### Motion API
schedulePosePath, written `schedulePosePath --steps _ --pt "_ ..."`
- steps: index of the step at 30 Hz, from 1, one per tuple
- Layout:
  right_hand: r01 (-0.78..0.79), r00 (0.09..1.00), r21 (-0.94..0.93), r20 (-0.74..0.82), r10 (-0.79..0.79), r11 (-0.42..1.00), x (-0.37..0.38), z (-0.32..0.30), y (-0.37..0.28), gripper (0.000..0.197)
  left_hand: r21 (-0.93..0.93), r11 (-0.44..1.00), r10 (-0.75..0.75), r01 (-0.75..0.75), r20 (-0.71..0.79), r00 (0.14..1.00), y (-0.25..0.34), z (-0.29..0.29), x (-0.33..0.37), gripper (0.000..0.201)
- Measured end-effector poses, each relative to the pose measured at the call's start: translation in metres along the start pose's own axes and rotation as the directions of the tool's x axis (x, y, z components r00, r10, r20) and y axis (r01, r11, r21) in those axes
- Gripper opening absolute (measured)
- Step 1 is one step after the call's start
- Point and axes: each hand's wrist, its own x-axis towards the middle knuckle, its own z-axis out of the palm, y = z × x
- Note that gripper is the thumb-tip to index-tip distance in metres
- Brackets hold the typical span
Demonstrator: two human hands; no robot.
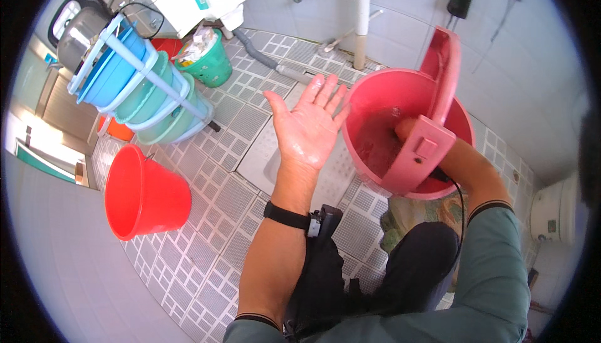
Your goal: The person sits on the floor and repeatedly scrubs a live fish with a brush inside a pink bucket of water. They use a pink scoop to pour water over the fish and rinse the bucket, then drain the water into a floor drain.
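Note:
My left hand (pixel 309 122) is raised with its palm up and fingers spread, holding nothing. The palm and wrist look wet. A black strap (pixel 285 216) with a small device circles that forearm. At the right stands a pink tub (pixel 393 81) with a broad raised handle (pixel 442 86) and reddish-looking water (pixel 377 139) inside. My right hand (pixel 407 129) reaches down into this tub, partly behind the handle. Its fingers are hidden, so I cannot see whether they hold anything.
A red bucket (pixel 153 194) stands tilted-looking on the tiled floor at left. Behind it, a rack (pixel 128 55) carries stacked basins, with a metal kettle (pixel 82 36) on top. A green waste bin (pixel 213 64) is farther back. A squat toilet (pixel 256 158) lies beneath my left hand.

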Motion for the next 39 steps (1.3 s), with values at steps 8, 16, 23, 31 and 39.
schedulePosePath --steps 8,16,23,31,39 --pt "0.311 0.917 0.612 0.008 -0.399 0.727 -0.037 -0.024 -0.032 0.045 -0.023 0.999 0.028 -0.029 -0.070 0.997 0.003 -0.028 0.015 0.105" --pt "0.469 0.881 0.823 -0.409 -0.238 0.320 -0.139 -0.099 -0.008 0.046 -0.073 0.997 0.015 -0.020 -0.073 0.997 -0.028 -0.029 0.039 0.101" --pt "0.723 0.488 0.241 -0.842 -0.231 0.648 -0.129 -0.081 -0.090 0.054 -0.201 0.978 -0.036 0.052 0.079 0.996 -0.063 -0.037 0.036 0.105" --pt "0.268 0.602 0.233 -0.798 0.027 0.935 -0.109 -0.076 -0.063 0.054 -0.254 0.954 -0.195 0.157 -0.131 0.972 -0.079 -0.005 0.036 0.086" --pt "0.117 0.707 0.406 -0.675 0.211 0.906 -0.100 -0.062 -0.022 0.048 -0.213 0.930 -0.337 0.300 -0.161 0.928 -0.082 0.001 0.035 0.118"
